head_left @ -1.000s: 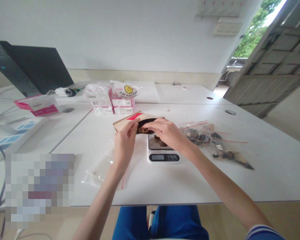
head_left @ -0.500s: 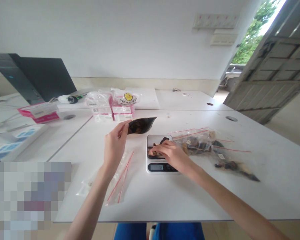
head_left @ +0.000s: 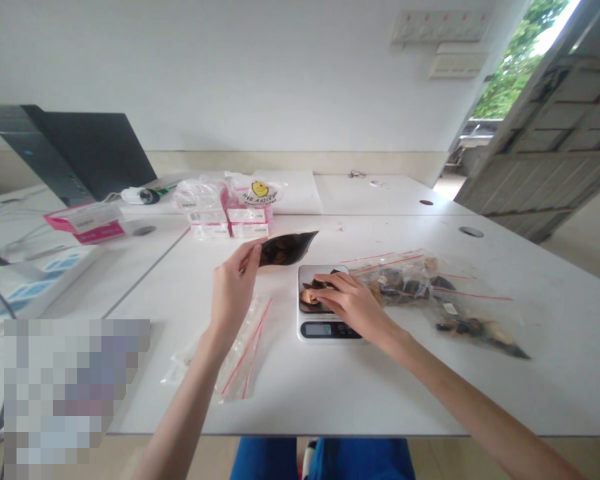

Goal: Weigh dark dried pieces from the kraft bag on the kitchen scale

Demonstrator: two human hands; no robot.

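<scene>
My left hand (head_left: 236, 280) grips a dark pouch (head_left: 286, 251) by its left end, and the pouch's mouth gapes. Brownish pieces show dimly inside it. On a white digital kitchen scale (head_left: 306, 331) lie dried brown and dark pieces (head_left: 309, 296), perhaps dried mushroom. Over the weighing plate, my right hand (head_left: 353, 300) has its thumb and fingers bent together around some of these pieces, partly hiding them. Lit digits show on the scale's display, too small to read surely.
Clear zip bags with dried goods (head_left: 405, 283) lie right of the scale. Flat zip bags with red seals (head_left: 243, 357) lie near my left forearm. Pink-and-white boxes (head_left: 250, 215) in plastic stand behind, with a black computer case (head_left: 95, 153) at the back left.
My right hand's fingers have shifted slightly over the dried pieces, baring more of a brown one. My left hand keeps the pouch in much the same place. The camera view has moved a little.
</scene>
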